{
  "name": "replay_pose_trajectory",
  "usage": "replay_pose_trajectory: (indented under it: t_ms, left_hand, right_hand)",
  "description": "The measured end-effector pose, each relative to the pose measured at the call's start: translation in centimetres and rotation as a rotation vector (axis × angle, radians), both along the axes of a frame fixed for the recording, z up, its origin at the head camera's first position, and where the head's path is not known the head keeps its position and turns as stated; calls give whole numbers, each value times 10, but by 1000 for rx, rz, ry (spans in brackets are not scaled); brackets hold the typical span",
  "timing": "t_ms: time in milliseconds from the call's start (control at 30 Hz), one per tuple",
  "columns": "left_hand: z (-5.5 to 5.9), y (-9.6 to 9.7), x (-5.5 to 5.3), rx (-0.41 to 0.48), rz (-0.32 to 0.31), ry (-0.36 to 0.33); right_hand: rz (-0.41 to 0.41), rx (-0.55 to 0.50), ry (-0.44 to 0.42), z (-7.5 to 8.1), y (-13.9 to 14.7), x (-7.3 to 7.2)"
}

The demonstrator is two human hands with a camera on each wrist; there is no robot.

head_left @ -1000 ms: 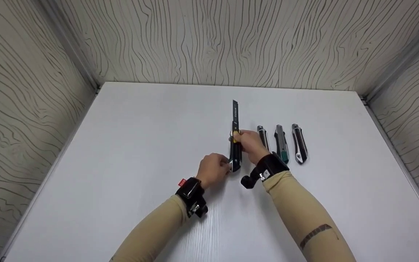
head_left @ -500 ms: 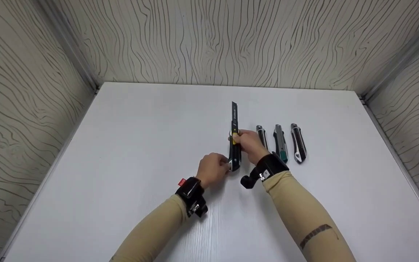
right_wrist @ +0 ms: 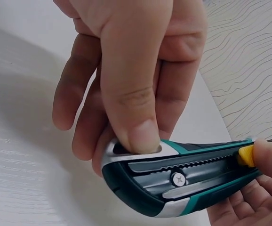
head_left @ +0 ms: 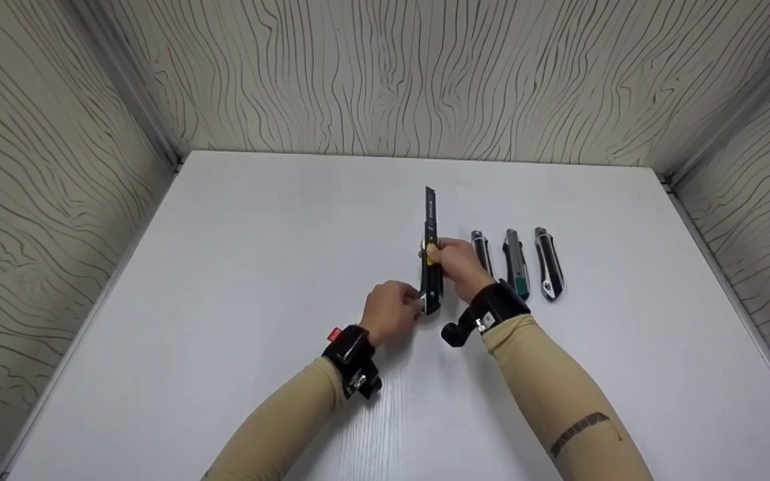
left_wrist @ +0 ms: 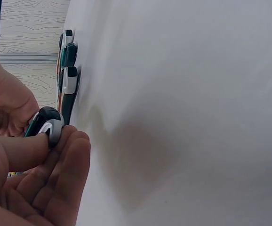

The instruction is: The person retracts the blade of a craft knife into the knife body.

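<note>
A black and green box cutter is held between both hands, its long dark blade out and pointing to the far side of the table. My left hand pinches its tail end; in the right wrist view that thumb lies on the silver tail loop. Farther up the handle, my right hand grips it, thumb on the yellow slider. The handle's toothed track and a screw face up in the right wrist view. Beneath the handle, the right fingers are partly hidden.
To the right lie three more box cutters, blades in: one partly behind the right hand, a grey and green one, and a black and silver one. Wood-grain panels border the white table.
The blade tip has dropped very slightly in the head view since a second ago, with the slider and right thumb. Both hands keep their holds on the box cutter.
</note>
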State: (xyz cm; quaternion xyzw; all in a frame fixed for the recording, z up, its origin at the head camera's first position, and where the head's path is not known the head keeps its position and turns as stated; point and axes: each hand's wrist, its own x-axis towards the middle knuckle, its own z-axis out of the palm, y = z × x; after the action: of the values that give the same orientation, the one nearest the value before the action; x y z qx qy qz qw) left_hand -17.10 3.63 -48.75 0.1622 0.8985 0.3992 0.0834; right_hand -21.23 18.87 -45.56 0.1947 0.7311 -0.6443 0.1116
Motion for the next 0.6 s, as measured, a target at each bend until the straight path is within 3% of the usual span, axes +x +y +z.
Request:
replay_pose_trajectory:
  t_ms: [467,600]
  left_hand:
    - [3,-2,-2,25,14,-40]
    - [4,-3,-2,30,28,-32]
  right_hand:
    - [69,27,-6,-2,3,2]
    - [53,28,-10,-2,2,3]
